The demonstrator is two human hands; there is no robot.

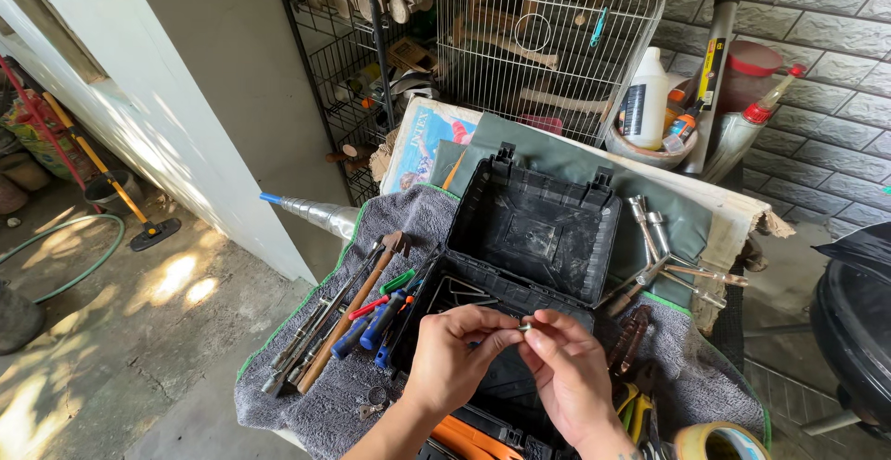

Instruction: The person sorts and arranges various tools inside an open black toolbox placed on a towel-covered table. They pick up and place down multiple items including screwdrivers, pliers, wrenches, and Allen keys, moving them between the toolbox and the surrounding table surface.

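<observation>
My left hand and my right hand meet over an open black plastic toolbox. Both pinch a small metal piece between thumbs and fingertips. The toolbox lid stands tilted back, and its tray lies under my hands. Left of the box, a wooden-handled hammer and several screwdrivers with red, green and blue handles lie on a grey towel.
Socket wrenches lie right of the box. A roll of tape is at the lower right. Behind stand a white wire cage, a white bottle in a bowl and a brick wall. A garden hose lies at left.
</observation>
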